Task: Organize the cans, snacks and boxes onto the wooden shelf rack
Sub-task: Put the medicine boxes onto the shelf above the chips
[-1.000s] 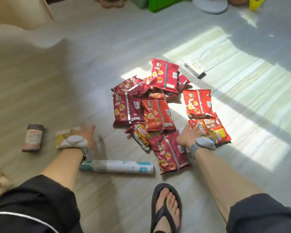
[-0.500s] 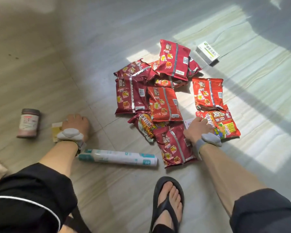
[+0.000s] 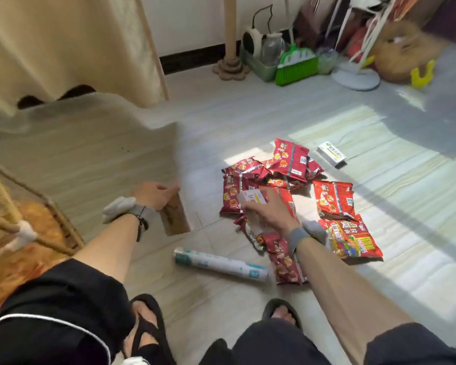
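Left hand [image 3: 156, 194]: fingers curled over the top edge of a tan flat box [image 3: 174, 219], thumb side hidden. The box hangs tilted below the hand; can't tell if its lower end touches the floor. Right hand [image 3: 270, 210]: thumb and fingertips pinch a small white box [image 3: 251, 197] with a yellow stripe, held above the pile of red snack packets [image 3: 290, 159]. A white-and-green box [image 3: 331, 154] lies on the tiles just past the pile. A teal-and-white roll [image 3: 219, 263] lies near the feet. The wooden rack [image 3: 63, 223] frame shows at the left edge, near the left arm.
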